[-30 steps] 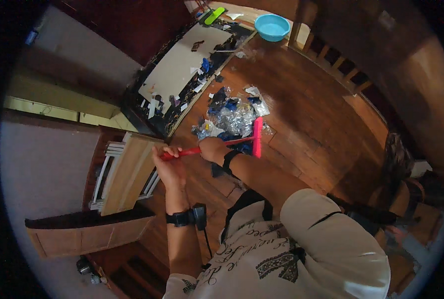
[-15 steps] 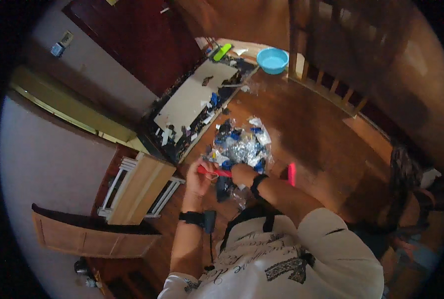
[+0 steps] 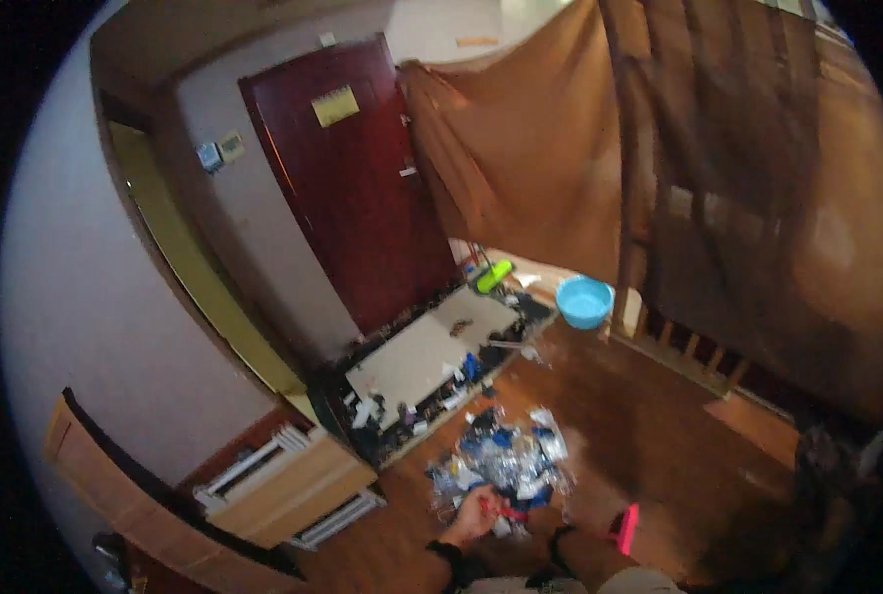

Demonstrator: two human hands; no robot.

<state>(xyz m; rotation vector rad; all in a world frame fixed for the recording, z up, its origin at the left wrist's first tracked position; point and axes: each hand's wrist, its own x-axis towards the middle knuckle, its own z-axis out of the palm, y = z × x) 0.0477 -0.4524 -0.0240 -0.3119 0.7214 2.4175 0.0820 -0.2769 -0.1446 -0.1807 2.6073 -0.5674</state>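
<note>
Low in the head view, my left hand [image 3: 478, 513] is closed round a short red handle [image 3: 514, 515]. Just right of it, my right hand [image 3: 545, 519] is dim and blurred, its fist at the handle's other end. What the handle belongs to is hidden. Right beyond my hands, a heap of rubbish [image 3: 506, 457] lies on the wooden floor, made up of clear plastic wrap and blue, white and black scraps. A flat pink-red piece [image 3: 628, 529], perhaps part of a dustpan, shows to the right of my right hand.
More scraps litter a dark-edged beige mat [image 3: 421, 351] before a dark red door [image 3: 362, 188]. A green broom head [image 3: 494, 276] and a blue basin [image 3: 585, 302] stand at the back. Folded wooden furniture [image 3: 288, 490] leans at the left; brown cloth [image 3: 530, 148] hangs behind.
My view has tilted up, so the door and hanging cloth show more, and my hands sit lower in the picture. Both hands stay at the red handle.
</note>
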